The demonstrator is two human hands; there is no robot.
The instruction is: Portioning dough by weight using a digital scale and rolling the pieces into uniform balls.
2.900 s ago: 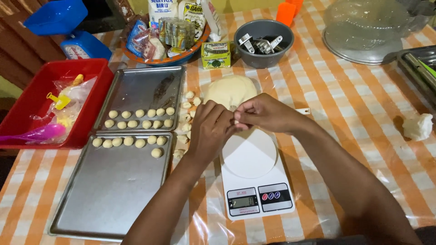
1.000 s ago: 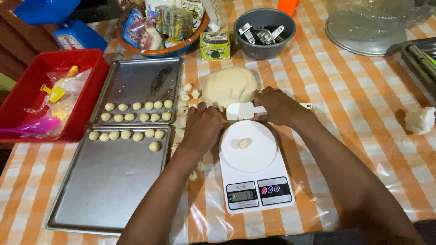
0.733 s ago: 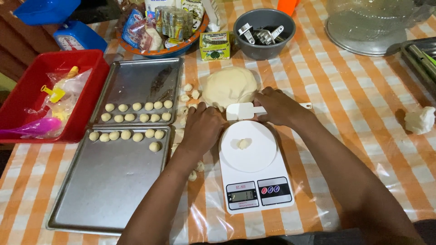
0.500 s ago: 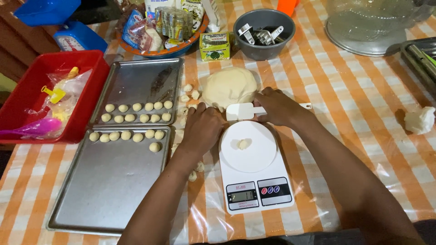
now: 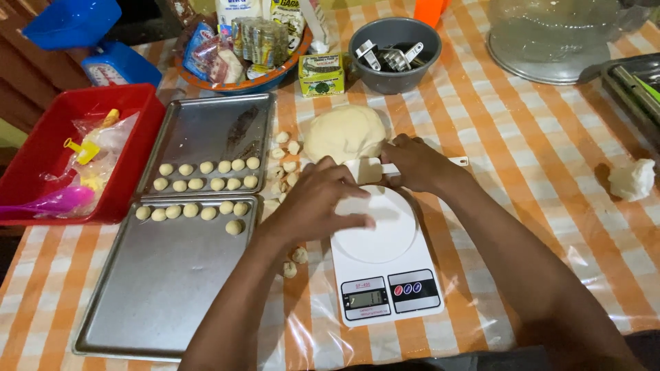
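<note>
Reaching over the white scale (image 5: 381,257), the left hand (image 5: 320,203) now covers the small dough piece that sat on the plate; it may be pinching it, though I cannot tell. Behind the scale, the right hand (image 5: 416,161) holds a white scraper (image 5: 368,168) beside the big dough ball (image 5: 344,132).

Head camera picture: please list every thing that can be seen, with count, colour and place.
dough mound: one, pale, centre.
kitchen scale: one, white, below the mound.
scraper: one, white, at the mound's edge.
baking trays: two, metal, left; small dough balls in rows.
red tub: one, far left.
grey bowl: one, top centre, metal cutters inside.
dough lump: one, pale, right.
left hand: over the scale plate.
right hand: on the scraper.
</note>
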